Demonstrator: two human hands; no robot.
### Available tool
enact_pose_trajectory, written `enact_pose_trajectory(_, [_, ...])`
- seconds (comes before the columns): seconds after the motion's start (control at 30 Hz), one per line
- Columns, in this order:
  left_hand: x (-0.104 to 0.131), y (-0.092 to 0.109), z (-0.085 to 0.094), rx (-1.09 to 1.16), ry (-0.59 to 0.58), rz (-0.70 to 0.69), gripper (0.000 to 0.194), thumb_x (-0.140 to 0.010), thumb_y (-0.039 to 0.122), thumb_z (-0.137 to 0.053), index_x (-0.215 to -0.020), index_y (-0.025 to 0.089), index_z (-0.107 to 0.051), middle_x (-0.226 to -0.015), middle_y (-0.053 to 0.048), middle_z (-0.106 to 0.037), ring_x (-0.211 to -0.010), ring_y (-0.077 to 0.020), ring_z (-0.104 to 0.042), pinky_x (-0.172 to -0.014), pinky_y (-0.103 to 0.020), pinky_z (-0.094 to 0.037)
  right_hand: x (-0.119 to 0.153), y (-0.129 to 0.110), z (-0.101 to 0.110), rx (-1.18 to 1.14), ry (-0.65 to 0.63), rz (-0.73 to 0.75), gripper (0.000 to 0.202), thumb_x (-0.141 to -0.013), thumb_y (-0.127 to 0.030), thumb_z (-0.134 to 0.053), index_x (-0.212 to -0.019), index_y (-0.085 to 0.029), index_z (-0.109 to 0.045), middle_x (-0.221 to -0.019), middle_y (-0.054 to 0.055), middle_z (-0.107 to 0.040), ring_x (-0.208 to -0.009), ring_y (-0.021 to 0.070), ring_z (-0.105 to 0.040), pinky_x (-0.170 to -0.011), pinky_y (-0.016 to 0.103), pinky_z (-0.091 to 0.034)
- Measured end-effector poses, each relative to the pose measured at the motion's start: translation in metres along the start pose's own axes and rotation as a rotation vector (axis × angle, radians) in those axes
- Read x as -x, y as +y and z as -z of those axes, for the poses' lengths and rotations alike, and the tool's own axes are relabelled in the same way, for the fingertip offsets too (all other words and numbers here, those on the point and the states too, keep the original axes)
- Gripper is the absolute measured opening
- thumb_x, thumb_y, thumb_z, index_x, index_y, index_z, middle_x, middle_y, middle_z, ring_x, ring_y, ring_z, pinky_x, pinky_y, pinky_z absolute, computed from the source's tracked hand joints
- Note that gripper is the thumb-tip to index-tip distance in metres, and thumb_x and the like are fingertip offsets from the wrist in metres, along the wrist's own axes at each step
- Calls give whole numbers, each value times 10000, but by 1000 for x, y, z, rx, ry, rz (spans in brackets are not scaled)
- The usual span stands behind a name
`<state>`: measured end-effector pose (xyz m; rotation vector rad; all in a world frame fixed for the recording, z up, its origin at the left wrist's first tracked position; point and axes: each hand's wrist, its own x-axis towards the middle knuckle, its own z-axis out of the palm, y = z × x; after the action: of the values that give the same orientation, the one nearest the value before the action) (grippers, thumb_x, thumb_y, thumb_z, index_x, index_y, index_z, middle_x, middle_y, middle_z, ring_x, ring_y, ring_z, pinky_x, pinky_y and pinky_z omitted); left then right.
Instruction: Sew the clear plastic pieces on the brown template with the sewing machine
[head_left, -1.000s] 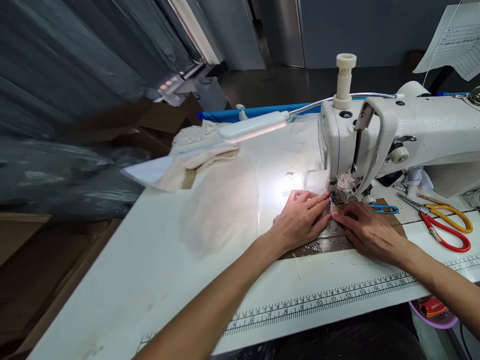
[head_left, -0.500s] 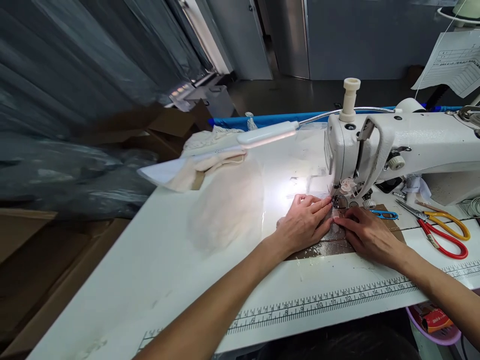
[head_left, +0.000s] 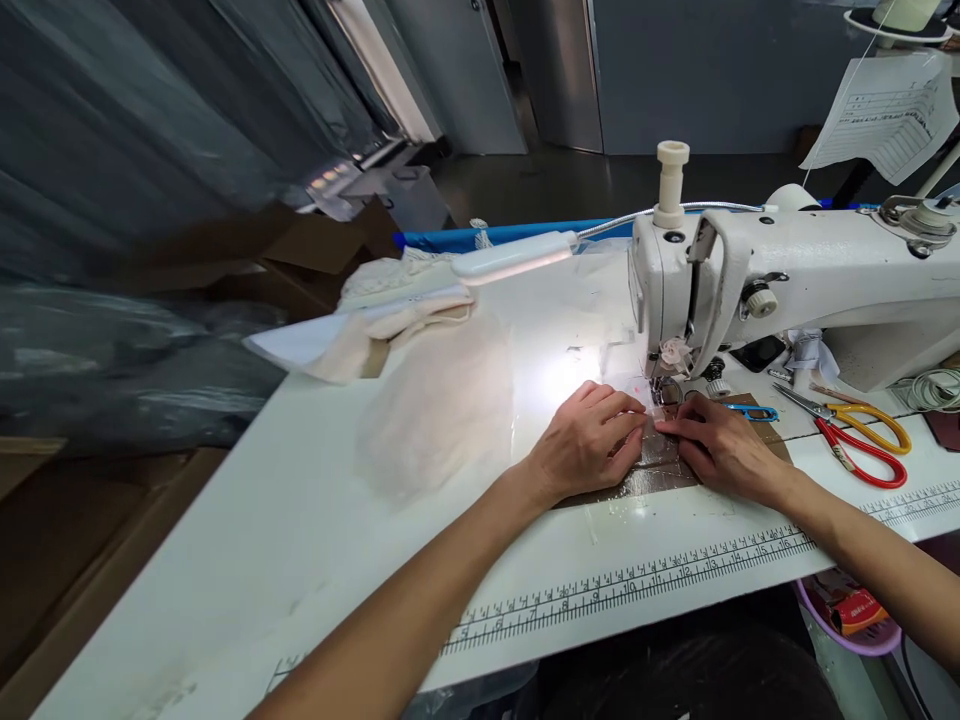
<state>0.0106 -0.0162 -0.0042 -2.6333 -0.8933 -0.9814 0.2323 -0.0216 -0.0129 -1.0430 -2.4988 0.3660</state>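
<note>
A small piece of thin, whitish see-through material (head_left: 654, 412) lies just in front of the needle and presser foot of a white sewing machine (head_left: 671, 290). My left hand (head_left: 592, 440) rests to its left, fingers together and tips closed on its edge. From the other side my right hand (head_left: 724, 448) pinches at it with bent fingers. The fingertips of both hands are close to the presser foot and almost meet. Under the hands is a brown, shiny plate (head_left: 652, 478). What lies beneath the palms is hidden.
Red-and-yellow-handled scissors (head_left: 855, 430) and a blue clip-like tool (head_left: 754, 411) lie to the right. A lamp (head_left: 516, 257) lights the white table (head_left: 300, 540). A pale sheer bundle (head_left: 442, 420) lies left. A printed ruler (head_left: 637, 595) follows the front edge; a purple basket (head_left: 870, 645) hangs below.
The view has shifted, so the scene sits further left and slightly higher. My left fingertips have drawn back a little from the presser foot, and more of the whitish material shows.
</note>
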Motion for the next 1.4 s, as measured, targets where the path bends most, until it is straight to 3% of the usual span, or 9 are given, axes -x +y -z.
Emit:
enact_pose_trajectory(0.2, [2, 1, -2, 91, -97, -55, 210, -909, 175, -473, -844, 167, -673, -859, -40, -716, -710, -151, -619, -597, -305, -448, 0, 0, 1, 3, 23, 25, 349, -936, -167, -424, -1167, -185, -687, -1016, 112, -593, -843, 194, -595, -771, 360, -548])
enact_pose_trajectory(0.6, [0, 3, 5, 55, -155, -118, 207, -887, 210, -510, -797, 213, -696, -928, -16, -731, -653, -150, -538, -639, -338, -422, 0, 3, 0, 5, 15, 44, 346, -953, -184, -423, -1183, -190, -681, -1007, 111, -588, -834, 187, -592, -747, 335, -539])
enact_pose_trajectory(0.87, [-2, 6, 5, 69, -144, -129, 205, -893, 200, -495, -865, 177, -697, -840, -41, -712, -727, -181, -563, -796, -399, -455, 1, 2, -1, 47, 40, 71, 333, -937, -159, -447, -1179, -187, -674, -1006, 108, -591, -858, 192, -588, -759, 343, -545])
enact_pose_trajectory(1.0, [0, 5, 4, 118, -211, -103, 217, -896, 217, -490, -871, 166, -699, -887, -64, -706, -739, -178, -577, -769, -365, -476, 0, 1, 1, 67, 28, 84, 329, -929, -151, -467, -1194, -186, -659, -999, 105, -592, -861, 194, -588, -742, 337, -546])
enact_pose_trajectory(1.4, [-1, 3, 4, 63, -229, -82, 230, -889, 236, -476, -854, 151, -686, -949, -78, -708, -704, -174, -575, -711, -362, -466, -5, -7, 5, 161, -26, 87, 340, -947, -136, -402, -1213, -155, -614, -972, 114, -591, -864, 205, -571, -736, 340, -535])
